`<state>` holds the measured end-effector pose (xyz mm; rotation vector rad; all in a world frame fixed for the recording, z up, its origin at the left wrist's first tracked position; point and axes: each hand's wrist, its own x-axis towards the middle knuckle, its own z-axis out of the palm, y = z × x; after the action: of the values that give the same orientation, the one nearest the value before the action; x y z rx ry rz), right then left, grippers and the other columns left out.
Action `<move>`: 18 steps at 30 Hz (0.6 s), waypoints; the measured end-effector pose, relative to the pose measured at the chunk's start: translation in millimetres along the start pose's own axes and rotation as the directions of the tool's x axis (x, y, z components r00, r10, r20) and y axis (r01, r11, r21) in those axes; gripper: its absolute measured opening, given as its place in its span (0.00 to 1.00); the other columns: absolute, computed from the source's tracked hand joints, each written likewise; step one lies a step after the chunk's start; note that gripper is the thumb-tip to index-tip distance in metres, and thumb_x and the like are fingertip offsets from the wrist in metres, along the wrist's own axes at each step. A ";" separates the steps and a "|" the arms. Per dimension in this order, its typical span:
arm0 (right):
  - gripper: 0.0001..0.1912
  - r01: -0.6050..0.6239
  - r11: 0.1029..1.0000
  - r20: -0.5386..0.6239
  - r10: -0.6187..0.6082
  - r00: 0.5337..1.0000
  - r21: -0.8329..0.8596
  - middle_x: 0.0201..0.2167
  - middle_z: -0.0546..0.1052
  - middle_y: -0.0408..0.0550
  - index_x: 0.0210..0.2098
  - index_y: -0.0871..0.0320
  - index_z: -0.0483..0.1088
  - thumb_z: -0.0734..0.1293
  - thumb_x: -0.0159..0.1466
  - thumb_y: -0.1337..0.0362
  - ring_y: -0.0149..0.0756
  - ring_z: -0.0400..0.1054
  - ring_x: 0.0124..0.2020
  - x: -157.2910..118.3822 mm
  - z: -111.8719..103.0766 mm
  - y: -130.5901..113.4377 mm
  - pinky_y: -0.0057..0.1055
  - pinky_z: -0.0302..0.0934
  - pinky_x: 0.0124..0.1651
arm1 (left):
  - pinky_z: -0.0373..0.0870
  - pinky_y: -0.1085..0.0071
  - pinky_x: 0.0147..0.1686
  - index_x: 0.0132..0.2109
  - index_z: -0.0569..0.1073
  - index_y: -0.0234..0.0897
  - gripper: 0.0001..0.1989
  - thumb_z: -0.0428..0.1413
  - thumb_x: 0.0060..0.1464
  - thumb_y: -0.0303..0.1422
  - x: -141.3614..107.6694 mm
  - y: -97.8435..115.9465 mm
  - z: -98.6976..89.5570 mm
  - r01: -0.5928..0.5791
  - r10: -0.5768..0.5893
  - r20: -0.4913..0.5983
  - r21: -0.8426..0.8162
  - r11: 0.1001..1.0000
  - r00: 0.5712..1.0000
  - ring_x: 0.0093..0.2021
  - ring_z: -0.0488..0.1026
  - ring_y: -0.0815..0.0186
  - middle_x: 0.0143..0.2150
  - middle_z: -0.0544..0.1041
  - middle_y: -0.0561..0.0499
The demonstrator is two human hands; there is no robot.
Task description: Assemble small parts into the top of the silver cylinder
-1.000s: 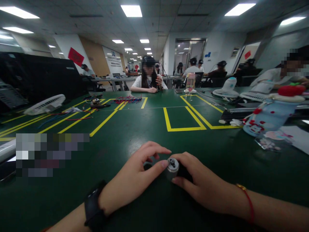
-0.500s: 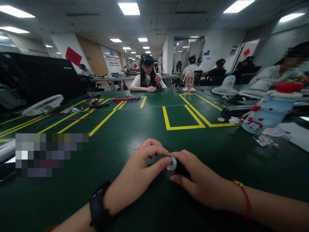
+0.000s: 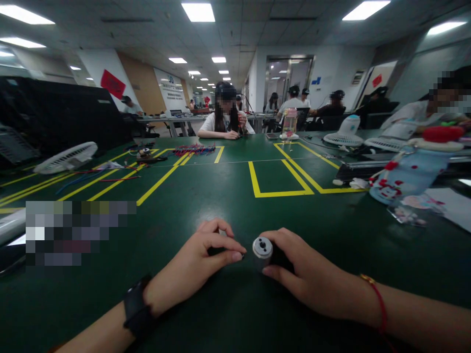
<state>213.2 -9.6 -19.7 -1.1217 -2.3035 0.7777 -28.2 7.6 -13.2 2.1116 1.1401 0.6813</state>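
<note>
A silver metal cylinder [image 3: 262, 249] stands upright near the front middle of the green table [image 3: 198, 196], its top face showing a central hole and small dark holes. My right hand [image 3: 305, 274] is wrapped round its right side, thumb in front and fingers behind. To the left of the cylinder and apart from it, my left hand [image 3: 206, 255] pinches a tiny dark piece [image 3: 243, 256] between thumb and index finger. The piece is too small to make out.
A blue bottle with a red top [image 3: 408, 169] stands at the right, beside a small clear packet [image 3: 408, 213]. Red and blue wires [image 3: 195, 150] lie at the back left, with a white fan [image 3: 66, 158] further left. A person [image 3: 225, 117] sits opposite.
My left hand has moved left, off the top of the cylinder, with the tiny dark piece in its fingertips. The cylinder's top is now uncovered. My right hand has stayed round the cylinder.
</note>
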 end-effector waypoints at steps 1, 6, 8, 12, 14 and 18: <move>0.20 0.001 1.000 -0.002 -0.001 1.000 -0.001 0.43 0.68 0.45 0.51 0.51 0.61 0.66 0.61 0.68 0.38 0.62 0.43 -0.1 0.5 0.2 0.38 0.57 0.47 | 0.58 0.61 0.50 0.39 0.79 0.51 0.06 0.58 0.55 0.35 -0.1 -1.6 1.0 -0.013 0.012 0.013 0.043 0.999 1.000 0.47 0.64 0.61 0.46 0.68 0.52; 0.19 -0.010 1.000 0.001 0.010 1.000 -0.010 0.43 0.68 0.44 0.51 0.50 0.61 0.66 0.61 0.67 0.38 0.62 0.42 0.0 1.2 0.2 0.38 0.58 0.46 | 0.58 0.61 0.50 0.39 0.79 0.54 0.06 0.58 0.54 0.37 -1.8 -4.5 2.7 -0.047 0.033 0.088 0.163 0.985 0.996 0.49 0.62 0.61 0.48 0.67 0.54; 0.20 -0.018 1.000 0.005 0.018 1.000 -0.007 0.43 0.68 0.44 0.51 0.50 0.60 0.66 0.61 0.67 0.38 0.62 0.42 -0.1 1.0 0.3 0.38 0.58 0.46 | 0.58 0.61 0.51 0.39 0.79 0.54 0.06 0.59 0.54 0.37 -1.8 -4.4 2.0 -0.049 0.029 0.110 0.190 0.981 0.994 0.49 0.62 0.60 0.48 0.68 0.55; 0.20 -0.015 1.000 0.011 0.015 1.000 -0.004 0.43 0.68 0.44 0.51 0.49 0.60 0.66 0.61 0.67 0.38 0.62 0.42 -0.9 1.4 0.9 0.38 0.58 0.46 | 0.57 0.61 0.52 0.43 0.78 0.54 0.10 0.59 0.54 0.35 -0.1 -3.4 -3.3 -0.041 0.023 0.134 0.131 0.991 0.991 0.51 0.63 0.60 0.48 0.69 0.54; 0.20 -0.022 1.000 0.006 0.022 1.000 -0.003 0.43 0.68 0.44 0.52 0.49 0.60 0.66 0.61 0.67 0.38 0.62 0.42 -1.1 1.5 1.0 0.38 0.58 0.46 | 0.59 0.64 0.51 0.47 0.76 0.52 0.11 0.57 0.55 0.34 1.3 -3.8 -7.9 -0.009 0.005 0.115 0.033 0.999 0.993 0.50 0.65 0.61 0.48 0.70 0.53; 0.20 -0.024 1.000 0.017 0.024 1.000 0.007 0.45 0.68 0.45 0.52 0.49 0.60 0.66 0.62 0.65 0.39 0.62 0.43 -1.0 0.3 0.5 0.39 0.59 0.47 | 0.62 0.69 0.41 0.46 0.76 0.45 0.11 0.51 0.60 0.38 3.8 -11.8 -14.8 0.157 -0.175 -0.074 -0.199 0.967 0.982 0.41 0.68 0.64 0.40 0.73 0.52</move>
<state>213.8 -10.2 -20.4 -1.1464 -2.3031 0.8069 -42.9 20.1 -11.6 1.8169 1.2329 0.7819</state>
